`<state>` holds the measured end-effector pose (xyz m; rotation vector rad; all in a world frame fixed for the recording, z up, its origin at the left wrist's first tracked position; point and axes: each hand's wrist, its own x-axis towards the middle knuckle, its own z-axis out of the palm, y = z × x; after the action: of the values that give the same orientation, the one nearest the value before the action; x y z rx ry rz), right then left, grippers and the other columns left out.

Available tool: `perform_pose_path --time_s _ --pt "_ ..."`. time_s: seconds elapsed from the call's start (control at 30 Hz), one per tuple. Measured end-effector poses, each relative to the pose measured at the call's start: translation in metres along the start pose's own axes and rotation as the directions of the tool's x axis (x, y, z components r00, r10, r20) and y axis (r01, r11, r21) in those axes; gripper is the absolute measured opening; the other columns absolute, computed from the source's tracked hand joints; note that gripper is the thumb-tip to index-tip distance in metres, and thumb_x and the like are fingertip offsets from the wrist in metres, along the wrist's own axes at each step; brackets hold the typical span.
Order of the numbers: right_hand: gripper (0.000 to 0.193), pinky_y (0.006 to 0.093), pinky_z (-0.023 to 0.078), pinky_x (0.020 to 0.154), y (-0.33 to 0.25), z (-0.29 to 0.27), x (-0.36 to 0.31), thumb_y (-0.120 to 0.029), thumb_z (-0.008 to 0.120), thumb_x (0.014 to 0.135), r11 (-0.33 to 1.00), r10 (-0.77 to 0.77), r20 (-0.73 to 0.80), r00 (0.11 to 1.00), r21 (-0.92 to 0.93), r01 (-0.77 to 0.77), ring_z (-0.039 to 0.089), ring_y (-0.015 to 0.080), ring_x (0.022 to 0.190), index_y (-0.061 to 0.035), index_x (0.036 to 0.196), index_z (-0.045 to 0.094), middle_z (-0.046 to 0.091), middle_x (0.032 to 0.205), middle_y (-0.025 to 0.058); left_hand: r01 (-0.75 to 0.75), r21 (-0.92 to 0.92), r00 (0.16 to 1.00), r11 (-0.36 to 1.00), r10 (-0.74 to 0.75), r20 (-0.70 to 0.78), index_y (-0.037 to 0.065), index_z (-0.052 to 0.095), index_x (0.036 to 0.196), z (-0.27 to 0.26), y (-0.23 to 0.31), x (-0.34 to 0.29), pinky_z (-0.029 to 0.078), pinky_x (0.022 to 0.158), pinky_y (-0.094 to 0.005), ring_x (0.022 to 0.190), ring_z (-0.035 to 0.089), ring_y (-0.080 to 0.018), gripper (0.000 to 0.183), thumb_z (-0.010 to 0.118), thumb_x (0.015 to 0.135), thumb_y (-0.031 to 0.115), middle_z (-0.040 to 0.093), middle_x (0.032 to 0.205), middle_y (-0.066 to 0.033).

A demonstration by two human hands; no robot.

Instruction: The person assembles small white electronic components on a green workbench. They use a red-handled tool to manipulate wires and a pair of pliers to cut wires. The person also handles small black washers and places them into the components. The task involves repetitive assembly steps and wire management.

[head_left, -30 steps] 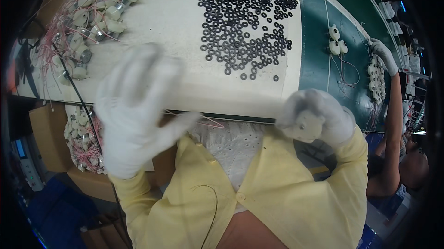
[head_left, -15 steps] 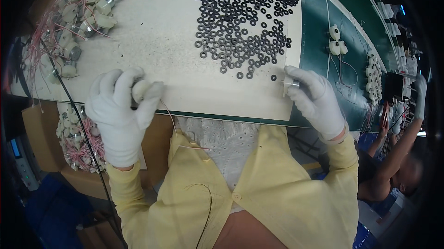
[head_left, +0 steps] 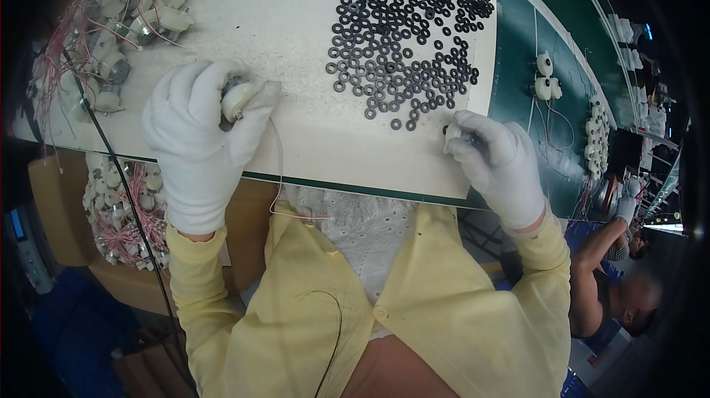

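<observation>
Between the thumb and fingers of my gloved left hand [head_left: 196,128] is a small motor with a cream plastic housing [head_left: 237,100]. Its thin pink-and-white wires [head_left: 279,161] hang over the table edge onto my lap. My gloved right hand [head_left: 506,169] pinches a small silvery, cylindrical part [head_left: 460,137], mostly covered by the fingers. Right beside its tip lies a single black ring [head_left: 446,130]; I cannot tell whether they touch. Many more black rings [head_left: 403,69] are spread over the white tabletop sheet [head_left: 296,132], beyond my right hand.
Wired cream-and-silver motors [head_left: 140,13] are heaped at the far left. Below the table edge, a cardboard box [head_left: 63,213] holds more. A black cord [head_left: 122,176] runs down the left side. Cream parts [head_left: 547,87] stand on the green surface at right, near another person [head_left: 610,287].
My left hand has moved up and slightly right with the motor, which is now tilted. My right hand has turned its part toward the single ring. The view has shifted slightly.
</observation>
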<state>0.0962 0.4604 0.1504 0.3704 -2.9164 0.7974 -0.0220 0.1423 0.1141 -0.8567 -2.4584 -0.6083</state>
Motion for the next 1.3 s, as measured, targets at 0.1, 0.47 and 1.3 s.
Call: perform_pose_path --time_s 0.1,0.47,1.3 --pt "0.035 0.0320 0.045 0.057 -0.005 -0.006 0.001 -0.018 0.079 0.080 0.984 -0.046 0.015 0.999 -0.174 0.048 0.064 0.0207 0.063 -0.0102 0.110 0.061 0.066 0.074 0.0013 0.013 0.001 1.000 1.000 -0.013 0.001 0.009 0.063 0.106 0.001 -0.002 -0.002 0.048 0.079 -0.0406 0.092 0.060 -0.0297 0.038 0.082 0.074 0.016 0.066 0.099 -0.0049" --pt "0.031 0.0327 0.036 0.055 -0.021 -0.017 0.009 -0.032 0.077 0.082 0.866 -0.081 0.155 0.985 -0.478 0.147 0.052 0.0193 0.050 -0.0128 0.101 0.062 0.058 0.064 -0.0010 0.034 -0.005 0.999 0.999 -0.034 0.025 0.009 0.063 0.107 0.000 -0.002 -0.003 0.048 0.080 -0.0406 0.091 0.060 -0.0297 0.039 0.082 0.073 0.016 0.065 0.100 -0.0054" --pt "0.027 0.0364 0.045 0.065 0.034 -0.033 -0.024 -0.011 0.077 0.082 0.751 0.086 -0.302 0.949 -0.607 -0.261 0.059 0.0223 0.070 -0.0105 0.107 0.068 0.065 0.085 0.0021 -0.167 0.093 0.958 0.982 0.183 -0.218 0.012 0.061 0.105 -0.001 -0.003 0.000 0.049 0.084 -0.0433 0.095 0.059 -0.0314 0.032 0.076 0.081 0.028 0.061 0.106 -0.0049"
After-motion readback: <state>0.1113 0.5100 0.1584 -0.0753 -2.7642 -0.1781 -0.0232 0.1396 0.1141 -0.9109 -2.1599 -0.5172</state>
